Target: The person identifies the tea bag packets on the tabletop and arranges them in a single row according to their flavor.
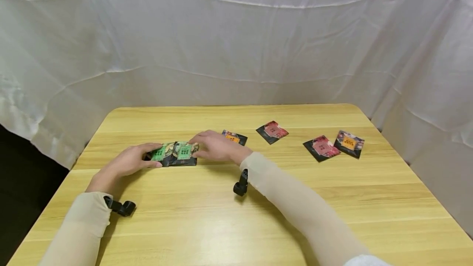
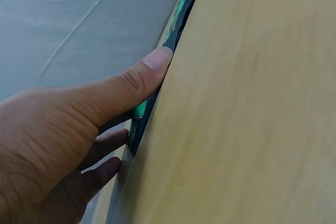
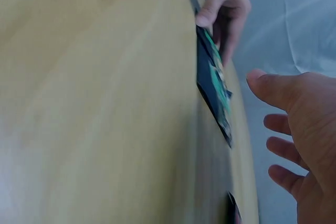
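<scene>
Masking part of an orange-labelled packet (image 1: 239, 138), right hand (image 1: 213, 146) relaxed, empty; left hand (image 1: 130, 160) pinching a green-labelled packet (image 1: 160, 154).

Wood-grain table (image 1: 207, 216), green packets (image 1: 184, 153) (adjoining), red packets (image 1: 321, 148), orange packets (image 1: 348, 143)

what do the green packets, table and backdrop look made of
Green packets: perhaps plastic or foil film, finish unclear; thin, bent edges.
Table: wood or wood-look laminate, semi-gloss; grain, soft glare.
Backdrop: likely fabric, faint sheen; hanging creases.
</scene>
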Tool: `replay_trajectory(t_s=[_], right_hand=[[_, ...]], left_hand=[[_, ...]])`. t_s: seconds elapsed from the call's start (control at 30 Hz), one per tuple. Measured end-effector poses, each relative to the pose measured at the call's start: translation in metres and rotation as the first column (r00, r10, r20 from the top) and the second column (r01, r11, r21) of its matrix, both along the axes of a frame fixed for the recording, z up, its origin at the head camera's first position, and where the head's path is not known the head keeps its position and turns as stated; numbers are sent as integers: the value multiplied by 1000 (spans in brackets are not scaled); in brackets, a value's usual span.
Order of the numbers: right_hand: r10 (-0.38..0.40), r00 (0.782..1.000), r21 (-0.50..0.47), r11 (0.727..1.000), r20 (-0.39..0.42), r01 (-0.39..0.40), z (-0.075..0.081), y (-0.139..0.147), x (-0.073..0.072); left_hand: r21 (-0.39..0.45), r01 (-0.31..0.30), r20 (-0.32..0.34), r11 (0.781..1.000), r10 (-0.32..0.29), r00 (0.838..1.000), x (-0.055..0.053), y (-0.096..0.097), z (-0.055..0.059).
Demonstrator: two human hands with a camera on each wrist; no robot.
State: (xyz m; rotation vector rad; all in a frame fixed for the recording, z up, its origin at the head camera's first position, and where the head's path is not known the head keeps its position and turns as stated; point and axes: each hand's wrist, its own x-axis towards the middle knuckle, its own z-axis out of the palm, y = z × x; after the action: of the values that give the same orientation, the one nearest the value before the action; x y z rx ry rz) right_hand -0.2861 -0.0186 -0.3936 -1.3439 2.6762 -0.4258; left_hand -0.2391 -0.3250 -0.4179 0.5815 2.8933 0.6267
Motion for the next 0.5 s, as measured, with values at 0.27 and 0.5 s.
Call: replay_trajectory(t_s=[0.27, 0.5], right_hand=[[-20, 1000, -39, 999, 21, 21, 2, 34, -17], [-53, 996, -60, 997, 67, 57, -2, 62, -31]], left_hand=[[8, -1, 13, 1000, 0, 1000, -2, 0, -1], [-1, -10, 19, 1000, 10, 1000, -1, 0, 0]])
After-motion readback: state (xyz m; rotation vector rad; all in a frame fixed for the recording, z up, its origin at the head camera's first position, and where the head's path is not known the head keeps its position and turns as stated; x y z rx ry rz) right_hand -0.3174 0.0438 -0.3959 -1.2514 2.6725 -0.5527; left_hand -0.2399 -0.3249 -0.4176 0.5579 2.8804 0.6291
